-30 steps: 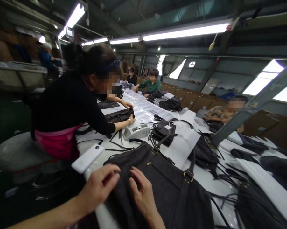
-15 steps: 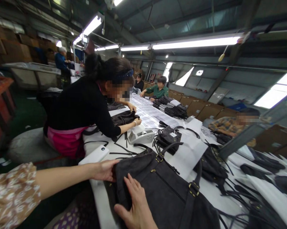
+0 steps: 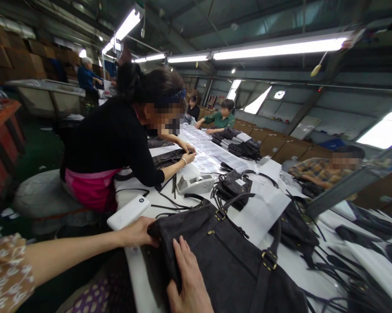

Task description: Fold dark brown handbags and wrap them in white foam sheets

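Note:
A dark grey handbag (image 3: pixel 228 256) with brass buckles and a zip lies at the front of the white table. My left hand (image 3: pixel 140 232) grips its left top corner, fingers curled round the edge and partly hidden. My right hand (image 3: pixel 190 278) rests on the bag's face with fingers stretched out, palm against the fabric. Just beyond my left hand lies a white device (image 3: pixel 129 212) with a round dark button. A tape dispenser (image 3: pixel 196 184) stands behind the bag, and a white paper sheet (image 3: pixel 264 213) lies by the bag's handles.
At the left a person in black (image 3: pixel 107 134) leans over the table, hands on dark fabric. Smaller dark bags (image 3: pixel 233 187) and loose straps lie behind and right. A slanted metal post (image 3: pixel 349 184) rises at the right. Other people sit farther off.
My left hand has shifted slightly left and its fingers have closed more round the bag's corner. My right hand remains spread on the bag. The co-worker's hands have moved a little.

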{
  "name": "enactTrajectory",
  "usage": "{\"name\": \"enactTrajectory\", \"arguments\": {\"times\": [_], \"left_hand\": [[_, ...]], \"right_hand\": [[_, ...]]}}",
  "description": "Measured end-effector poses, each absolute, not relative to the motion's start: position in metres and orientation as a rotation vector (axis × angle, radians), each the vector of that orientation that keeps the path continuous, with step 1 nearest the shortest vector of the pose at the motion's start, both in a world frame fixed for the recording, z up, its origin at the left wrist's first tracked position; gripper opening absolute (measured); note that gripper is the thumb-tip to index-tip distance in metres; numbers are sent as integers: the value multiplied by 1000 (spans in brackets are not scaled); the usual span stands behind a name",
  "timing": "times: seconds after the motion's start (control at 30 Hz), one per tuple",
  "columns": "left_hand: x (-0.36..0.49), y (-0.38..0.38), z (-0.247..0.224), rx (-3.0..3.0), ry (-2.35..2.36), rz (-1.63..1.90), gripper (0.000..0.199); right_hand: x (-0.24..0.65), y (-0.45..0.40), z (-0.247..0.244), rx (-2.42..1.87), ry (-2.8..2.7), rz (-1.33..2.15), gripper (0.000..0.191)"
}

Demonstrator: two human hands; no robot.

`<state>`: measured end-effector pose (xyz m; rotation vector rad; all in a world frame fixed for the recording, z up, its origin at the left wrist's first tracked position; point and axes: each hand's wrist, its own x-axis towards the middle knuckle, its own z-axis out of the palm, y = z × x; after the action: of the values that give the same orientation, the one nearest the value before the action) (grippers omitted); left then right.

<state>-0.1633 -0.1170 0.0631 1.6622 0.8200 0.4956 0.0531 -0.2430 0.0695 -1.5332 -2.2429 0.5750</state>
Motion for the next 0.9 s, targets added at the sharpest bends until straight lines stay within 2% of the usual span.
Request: {"name": "enactTrajectory", "arguments": {"times": [0.1,0.2,0.3,0.43,0.6,0.67,0.77,0.83,0.9], "left_hand": [[-152,-109,49,1705,886,487,19],[-154,-101,41,1663,970,427,12],[-167,-95,56,1654,1023,386,17],[-169,-99,109,1888,1114,499,18],[-123,-120,145,2289,1174,503,45],[-102,-125,140,2359,1182,379,47],[-82,-121,121,2357,1149,253,29],[-81,-113,106,2186,1045,264,16],[-90,-103,92,1799,983,254,16]], "right_hand": [[52,-242,70,-1562,-2330,658,88],[50,-241,73,-1544,-2398,744,89],[49,-240,74,-1518,-2430,791,90],[51,-236,64,-1495,-2461,812,90],[55,-231,49,-1489,-2486,793,81],[57,-230,43,-1486,-2502,773,79],[57,-228,35,-1504,-2518,738,78],[56,-228,31,-1501,-2516,730,79],[55,-229,30,-1490,-2497,723,83]]}}
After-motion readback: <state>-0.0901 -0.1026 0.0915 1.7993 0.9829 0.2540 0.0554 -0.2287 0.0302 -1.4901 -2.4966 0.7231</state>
